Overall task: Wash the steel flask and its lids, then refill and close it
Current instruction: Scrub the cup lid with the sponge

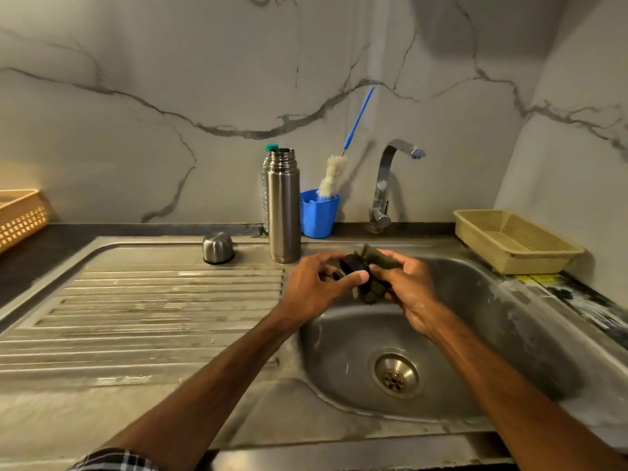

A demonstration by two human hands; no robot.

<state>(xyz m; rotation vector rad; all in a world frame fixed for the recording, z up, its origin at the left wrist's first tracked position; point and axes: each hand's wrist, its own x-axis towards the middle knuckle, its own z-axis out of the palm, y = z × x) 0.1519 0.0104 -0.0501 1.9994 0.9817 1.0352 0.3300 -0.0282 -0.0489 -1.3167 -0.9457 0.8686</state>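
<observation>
Steel sink (492,317) fills most of my view, with the ribbed drainboard (153,317) left of the basin. An orange basket (20,219) sits on the dark desk (40,253) at far left, and a beige tray (530,265) on the right rim by the wall. Tap (384,185) stands behind the basin.

I log the flask (283,205) upright and uncapped on the sink's back ledge, where drainboard meets basin. A clear plastic bottle (272,147) is just behind it. A blue cup (317,215) holding a bottle brush (333,175) is just to its right.

Both hands are over the basin, in front of the flask. Left hand (312,287): fingers and thumb curled round the small black inner lid (353,265). Right hand (411,294): gripping a dark green scrub pad (373,294), pressed against that lid.

Steel outer lid (218,248) rests mouth-down on the ledge, left of the flask and apart from it
</observation>
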